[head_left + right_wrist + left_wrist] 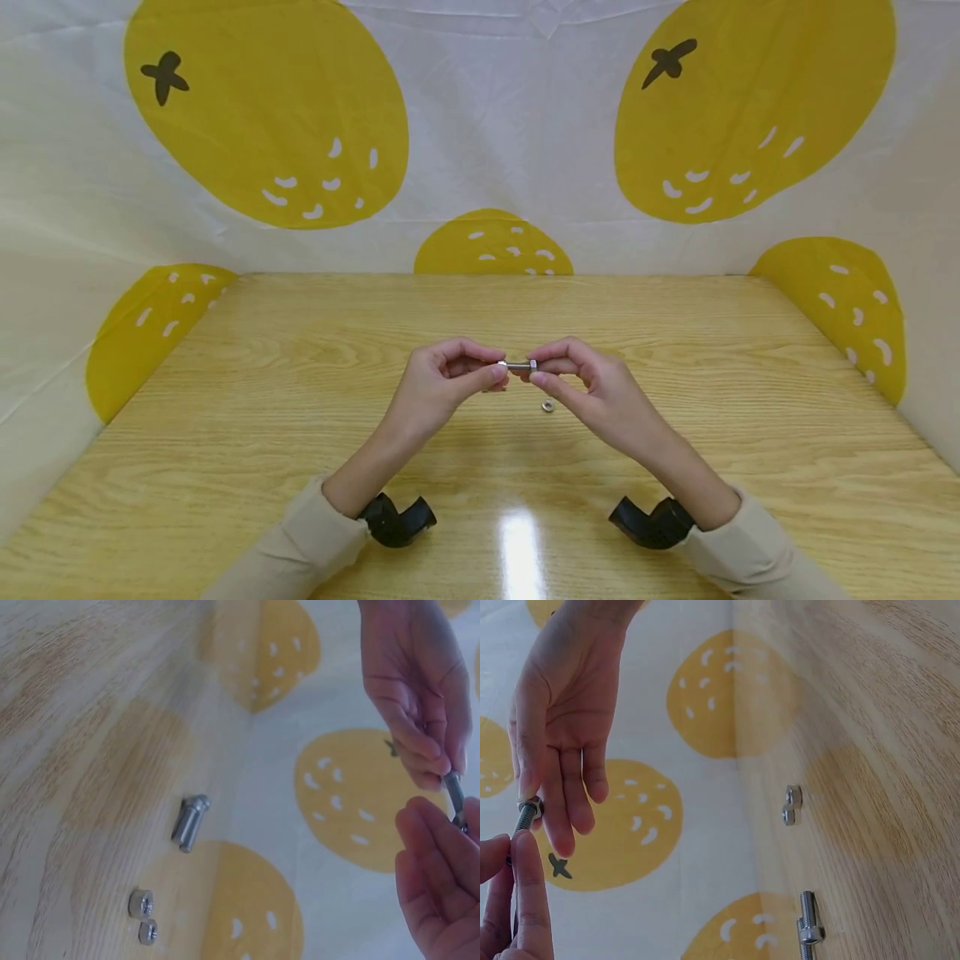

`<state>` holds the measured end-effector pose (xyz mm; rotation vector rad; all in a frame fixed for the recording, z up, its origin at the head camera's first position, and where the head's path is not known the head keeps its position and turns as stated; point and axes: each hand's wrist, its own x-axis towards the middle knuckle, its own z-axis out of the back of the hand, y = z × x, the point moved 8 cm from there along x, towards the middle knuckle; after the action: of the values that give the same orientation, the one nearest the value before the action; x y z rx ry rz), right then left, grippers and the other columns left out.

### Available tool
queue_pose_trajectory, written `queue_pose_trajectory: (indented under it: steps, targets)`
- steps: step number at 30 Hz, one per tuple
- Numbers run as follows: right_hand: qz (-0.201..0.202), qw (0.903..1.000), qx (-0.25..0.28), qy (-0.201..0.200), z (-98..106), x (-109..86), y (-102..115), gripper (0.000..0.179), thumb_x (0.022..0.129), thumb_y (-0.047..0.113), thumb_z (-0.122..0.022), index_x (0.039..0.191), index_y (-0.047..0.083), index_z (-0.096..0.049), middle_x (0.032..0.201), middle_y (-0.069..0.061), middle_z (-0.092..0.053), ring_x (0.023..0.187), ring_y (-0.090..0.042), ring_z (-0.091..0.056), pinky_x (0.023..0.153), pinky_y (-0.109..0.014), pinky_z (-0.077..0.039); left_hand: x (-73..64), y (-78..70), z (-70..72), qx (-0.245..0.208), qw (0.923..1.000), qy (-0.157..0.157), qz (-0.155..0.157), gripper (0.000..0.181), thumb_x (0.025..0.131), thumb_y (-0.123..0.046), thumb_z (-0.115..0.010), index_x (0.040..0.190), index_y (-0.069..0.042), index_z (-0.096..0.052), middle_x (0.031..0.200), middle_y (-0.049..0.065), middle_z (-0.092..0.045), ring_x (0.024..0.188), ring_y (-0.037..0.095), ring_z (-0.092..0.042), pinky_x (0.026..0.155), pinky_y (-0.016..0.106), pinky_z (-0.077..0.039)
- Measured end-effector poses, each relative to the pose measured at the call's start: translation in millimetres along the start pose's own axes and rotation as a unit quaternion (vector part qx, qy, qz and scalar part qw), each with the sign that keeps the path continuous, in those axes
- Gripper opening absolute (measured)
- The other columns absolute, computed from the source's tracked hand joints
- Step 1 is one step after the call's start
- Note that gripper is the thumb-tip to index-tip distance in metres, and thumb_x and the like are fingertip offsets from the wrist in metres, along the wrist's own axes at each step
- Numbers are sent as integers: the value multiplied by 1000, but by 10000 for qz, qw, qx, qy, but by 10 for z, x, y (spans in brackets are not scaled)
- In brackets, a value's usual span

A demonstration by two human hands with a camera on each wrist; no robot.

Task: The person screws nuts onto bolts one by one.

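My left hand point(442, 375) pinches the head end of a metal bolt point(517, 366) between thumb and fingers. The bolt lies roughly level above the table, its threaded shank toward the right. At that end, my right hand point(592, 383) pinches a hex nut point(533, 365) between thumb and fingertip. In the left wrist view the nut point(531, 808) sits at the tip of the threaded shank point(523, 820). The right hand's other fingers point(570, 787) are extended there. The bolt's head is mostly hidden by the left fingers.
Two loose nuts point(141, 904) lie close together on the wooden table point(300, 400). Spare bolts point(808, 907) lie side by side near them, mostly hidden behind the left hand in the head view. A white cloth point(510, 125) with yellow fruit shapes encloses the back and sides.
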<state>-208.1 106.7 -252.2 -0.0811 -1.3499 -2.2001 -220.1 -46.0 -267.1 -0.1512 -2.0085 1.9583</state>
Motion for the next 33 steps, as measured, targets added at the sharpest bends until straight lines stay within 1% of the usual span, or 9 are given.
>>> queue_pose_trajectory:
  steps: [4, 8, 15, 19, 20, 24, 26, 30, 33]
  targets:
    - [-32, 10000, -52, -65, -11, 5, -3, 20, 92, 16, -58, 110, 6, -57, 105, -8, -70, 96, -17, -67, 75, -25, -54, -5, 0, 9, -39, 10000, -48, -33, 22, 85, -6, -66, 103, 6, -63, 99, 23, -66, 89, 37, -66, 79, 35, -56]
    - [-11, 9999, -50, -99, -14, 5, 2, 19, 92, 16, -58, 108, 7, -58, 106, -6, -70, 97, -12, -67, 79, -26, -53, -7, -10, 9, -36, 9999, -76, -93, 22, 85, -5, -66, 103, 7, -63, 97, 20, -67, 89, 38, -66, 78, 34, -56]
    - [-106, 9999, -10, -112, -8, 2, -11, 20, 92, 16, -59, 109, 7, -56, 105, -7, -70, 94, -11, -67, 67, -26, -53, -6, -20, 4, -104, 9998, -85, -166, 23, 85, -3, -65, 104, 9, -62, 98, 23, -66, 88, 35, -67, 77, 33, -56]
    - [-187, 9998, -33, -90, -4, 0, -20, 20, 92, 17, -59, 109, 7, -56, 108, -11, -69, 97, -16, -67, 68, -25, -52, -8, -13, 7, -137, 9998, -98, -144, 22, 85, -2, -64, 104, 9, -62, 99, 24, -65, 91, 40, -65, 78, 35, -56]
    - [-194, 9998, -34, -86, -3, 0, -21, 21, 92, 17, -58, 109, 6, -56, 109, -11, -68, 98, -19, -67, 68, -25, -51, -7, -10, 6, -136, 9998, -98, -135, 22, 86, -2, -64, 104, 9, -62, 100, 25, -65, 90, 37, -66, 79, 36, -56]
    - [-145, 9999, -64, -66, -3, 6, -23, 20, 92, 15, -58, 109, 3, -56, 107, -12, -69, 98, -21, -67, 69, -25, -51, -2, -2, 4, -99, 9998, -98, -104, 21, 86, -2, -64, 105, 9, -62, 101, 25, -64, 89, 31, -68, 80, 37, -55]
    - [-77, 9999, -125, -61, -5, 8, -17, 19, 92, 14, -58, 108, 3, -56, 105, -12, -69, 95, -19, -67, 64, -24, -50, -2, 1, 5, -66, 9999, -99, -95, 21, 86, -2, -64, 104, 9, -62, 100, 25, -65, 88, 29, -68, 80, 36, -55]
    - [139, 9994, -293, -82, -9, 12, 13, 17, 91, 12, -59, 106, 3, -57, 102, -12, -70, 91, -17, -68, 60, -25, -50, -14, -1, 9, -21, 9999, -143, -95, 21, 85, -2, -64, 104, 8, -62, 98, 21, -66, 90, 37, -66, 78, 34, -56]
    - [247, 9987, -431, -136, -2, 16, 21, 16, 91, 11, -59, 105, 3, -58, 101, -12, -70, 91, -20, -68, 61, -24, -50, -15, -11, 4, 22, 9997, -170, -171, 22, 85, -2, -65, 104, 8, -62, 97, 21, -66, 90, 35, -67, 77, 32, -56]
